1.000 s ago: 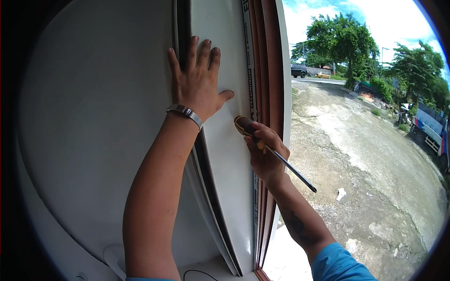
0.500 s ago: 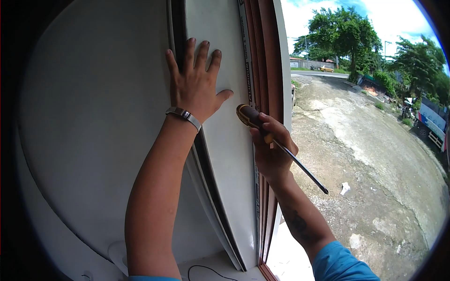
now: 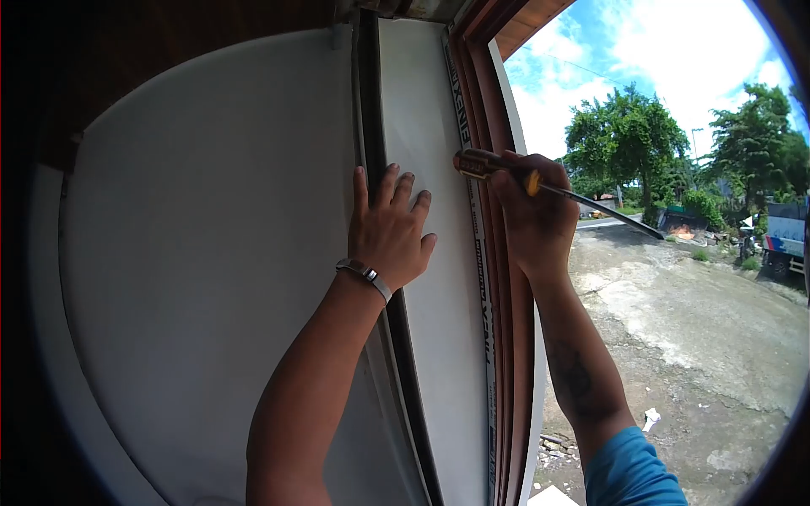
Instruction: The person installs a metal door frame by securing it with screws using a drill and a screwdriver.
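My left hand (image 3: 390,223) lies with fingers spread across a dark vertical channel (image 3: 371,110) and the pale panel (image 3: 422,101) to its right. A metal-banded watch (image 3: 364,277) circles that wrist. In my right hand (image 3: 542,215) is a screwdriver (image 3: 483,164) with a dark and yellow handle. Its handle end points left towards the panel, and its long metal shaft slants down to the right, away from the frame. The brown window or door frame (image 3: 498,253) stands just left of my right hand, with a printed tape strip (image 3: 483,295) along its inner edge.
A wide white wall (image 3: 211,211) spans the left side. Dark brown boards (image 3: 186,38) run overhead. Outside the opening at right are rough concrete ground (image 3: 692,337), trees (image 3: 624,139) and a parked truck (image 3: 785,240).
The view has tilted upward, showing the top of the panel and frame. My right hand has risen relative to my left, and the screwdriver lies closer to level. Its grip is kept.
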The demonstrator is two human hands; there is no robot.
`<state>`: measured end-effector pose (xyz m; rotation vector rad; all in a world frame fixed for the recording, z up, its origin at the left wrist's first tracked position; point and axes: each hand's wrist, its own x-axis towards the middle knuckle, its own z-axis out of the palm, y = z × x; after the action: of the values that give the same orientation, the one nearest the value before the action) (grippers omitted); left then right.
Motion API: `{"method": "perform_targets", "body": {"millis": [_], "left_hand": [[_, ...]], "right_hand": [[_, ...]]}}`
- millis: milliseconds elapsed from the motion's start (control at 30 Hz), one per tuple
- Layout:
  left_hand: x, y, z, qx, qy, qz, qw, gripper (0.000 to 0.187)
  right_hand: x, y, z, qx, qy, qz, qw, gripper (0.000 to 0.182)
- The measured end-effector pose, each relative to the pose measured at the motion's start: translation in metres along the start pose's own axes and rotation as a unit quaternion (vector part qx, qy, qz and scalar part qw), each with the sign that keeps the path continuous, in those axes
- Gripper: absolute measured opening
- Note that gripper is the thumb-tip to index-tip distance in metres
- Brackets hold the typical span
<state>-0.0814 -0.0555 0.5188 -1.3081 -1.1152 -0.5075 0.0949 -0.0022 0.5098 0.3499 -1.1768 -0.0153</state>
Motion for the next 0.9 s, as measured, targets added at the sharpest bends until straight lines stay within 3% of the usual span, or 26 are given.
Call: {"method": "perform_targets", "body": {"millis": [33, 100, 167, 300, 367, 500, 567, 667, 800, 900], "left_hand": [[0.004, -0.002, 0.008, -0.008, 0.016, 0.01, 1.0, 0.055], [0.006, 0.002, 0.014, -0.004, 0.027, 0.006, 1.0, 0.057], [0.006, 0.003, 0.016, -0.005, 0.025, 0.0, 1.0, 0.06], [0.005, 0.001, 0.018, -0.001, 0.022, 0.004, 1.0, 0.06], [0.002, 0.005, 0.019, -0.005, 0.019, 0.003, 1.0, 0.06], [0.005, 0.001, 0.017, 0.006, 0.016, 0.002, 1.0, 0.06], [0.004, 0.001, 0.018, 0.012, 0.018, -0.004, 1.0, 0.06], [0.005, 0.004, 0.019, 0.01, 0.018, -0.002, 1.0, 0.06], [0.004, 0.003, 0.018, -0.001, 0.014, -0.003, 1.0, 0.06], [0.004, 0.002, 0.015, -0.035, 0.018, -0.005, 0.999, 0.06]], "right_hand": [[0.036, 0.004, 0.011, -0.068, -0.009, 0.031, 0.997, 0.023], [0.102, 0.029, 0.037, -0.195, 0.0, -0.029, 0.98, 0.028], [0.153, 0.051, 0.065, -0.205, 0.036, -0.047, 0.977, 0.031], [0.194, 0.076, 0.099, -0.204, 0.007, -0.03, 0.979, 0.031], [0.193, 0.089, 0.1, -0.358, -0.059, -0.015, 0.932, 0.03], [0.211, 0.089, 0.096, -0.323, -0.05, 0.004, 0.945, 0.031], [0.204, 0.105, 0.097, -0.303, -0.052, -0.048, 0.95, 0.037], [0.209, 0.088, 0.098, -0.353, -0.086, -0.027, 0.931, 0.037], [0.203, 0.092, 0.101, -0.328, -0.049, 0.003, 0.943, 0.04], [0.2, 0.08, 0.096, -0.306, -0.088, 0.02, 0.948, 0.036]]}}
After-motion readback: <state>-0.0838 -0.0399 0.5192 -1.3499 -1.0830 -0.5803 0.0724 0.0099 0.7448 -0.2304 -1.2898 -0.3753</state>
